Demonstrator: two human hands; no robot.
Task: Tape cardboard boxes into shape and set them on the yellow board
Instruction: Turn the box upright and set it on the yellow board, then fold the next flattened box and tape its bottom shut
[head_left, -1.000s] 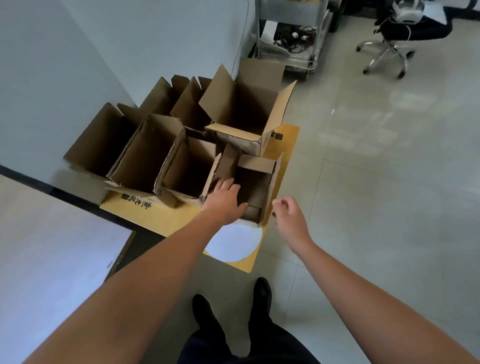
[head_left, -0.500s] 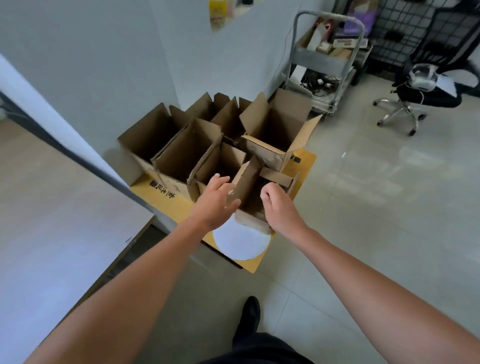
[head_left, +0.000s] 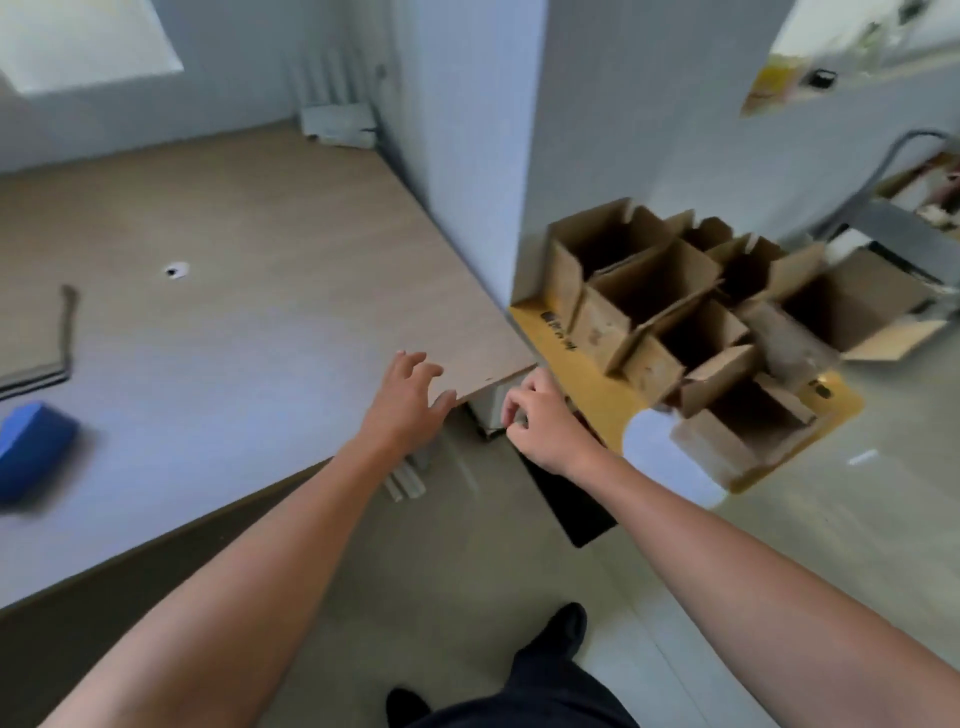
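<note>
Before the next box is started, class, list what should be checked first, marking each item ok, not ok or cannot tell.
1. Left hand free: ok, fingers spread, holding nothing.
2. Right hand free: cannot tell, fingers curled.
3. Finished boxes on yellow board: ok.
4. Tape at hand: cannot tell; only a blurred blue object lies on the table.

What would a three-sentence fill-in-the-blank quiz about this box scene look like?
1. The open cardboard boxes stand on a board whose colour is ____.
2. The hand with spread fingers above the table corner is the person's ____ one.
3. The object near the table's left edge is coloured ____.
Missing words: yellow; left; blue.
</note>
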